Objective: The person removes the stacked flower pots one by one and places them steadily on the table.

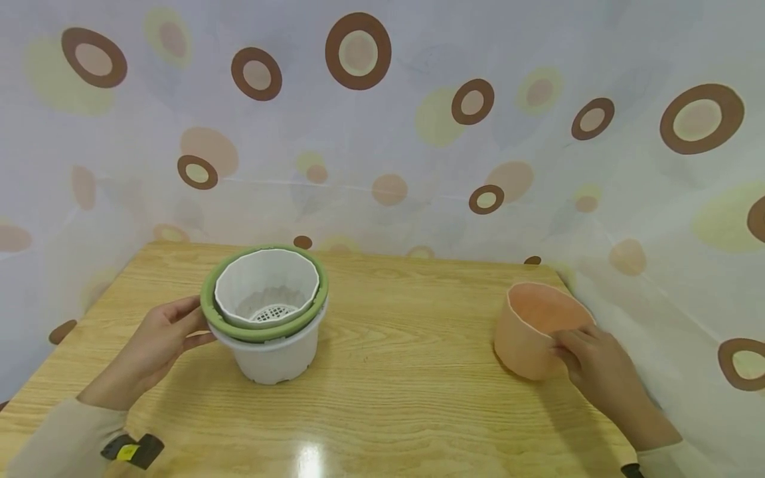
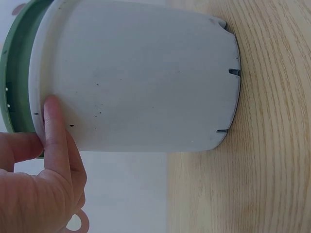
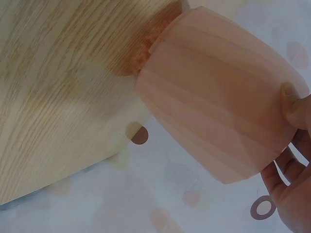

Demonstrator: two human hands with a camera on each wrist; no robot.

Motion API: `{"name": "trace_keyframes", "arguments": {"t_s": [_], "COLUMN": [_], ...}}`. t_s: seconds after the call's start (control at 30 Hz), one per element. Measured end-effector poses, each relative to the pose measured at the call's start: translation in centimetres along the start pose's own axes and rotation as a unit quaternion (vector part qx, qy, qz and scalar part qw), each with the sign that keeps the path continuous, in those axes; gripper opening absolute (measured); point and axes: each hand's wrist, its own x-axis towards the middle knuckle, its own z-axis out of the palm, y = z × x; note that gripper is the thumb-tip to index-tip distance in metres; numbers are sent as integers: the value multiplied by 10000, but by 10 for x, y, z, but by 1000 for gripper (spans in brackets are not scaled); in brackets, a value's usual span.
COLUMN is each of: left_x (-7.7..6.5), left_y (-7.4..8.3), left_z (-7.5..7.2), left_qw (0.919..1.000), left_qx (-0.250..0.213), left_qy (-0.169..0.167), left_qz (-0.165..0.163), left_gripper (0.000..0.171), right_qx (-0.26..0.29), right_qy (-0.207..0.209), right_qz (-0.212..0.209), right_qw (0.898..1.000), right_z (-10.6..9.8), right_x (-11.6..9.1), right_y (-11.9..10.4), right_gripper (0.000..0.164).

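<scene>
On the left of the table stand nested flower pots: a white pot (image 1: 281, 365) outermost, a green-rimmed pot (image 1: 265, 333) in it, and a white fluted pot (image 1: 269, 275) with a perforated base innermost. My left hand (image 1: 164, 332) pinches the stack's rim from the left. In the left wrist view, its fingers lie under the outer white pot's (image 2: 136, 77) rim, with the thumb near the green rim. At the right, my right hand (image 1: 600, 365) grips the near rim of a peach flower pot (image 1: 520, 345). That pot leans slightly, its base at the tabletop; whether it rests fully there I cannot tell.
The wooden table (image 1: 400, 411) has a back edge against a pale sheet (image 1: 382, 133) with brown and green circles. This sheet also hangs along both sides, close to my right hand. Bare wood lies between the stack and the peach pot.
</scene>
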Motion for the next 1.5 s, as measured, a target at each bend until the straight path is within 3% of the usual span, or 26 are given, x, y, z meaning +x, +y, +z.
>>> {"name": "trace_keyframes", "arguments": {"t_s": [0.5, 0.67, 0.77, 1.5], "left_x": [0, -1, -1, 0], "left_y": [0, -1, -1, -1], "left_z": [0, 0, 0, 0], "left_qw": [10000, 10000, 10000, 10000], "left_qx": [24, 6, 16, 26], "left_qy": [3, 15, 26, 35], "left_qz": [-37, -1, 20, -39], "left_gripper": [62, 62, 62, 62], "right_qx": [72, 44, -2, 54], "right_qy": [14, -290, -448, -591], "right_qz": [89, 250, 372, 237], "right_qw": [9999, 9993, 9983, 9980], "right_z": [5, 5, 4, 2], "right_x": [-8, -10, -9, -6], "right_y": [3, 2, 1, 1], "right_gripper": [60, 13, 30, 28]}}
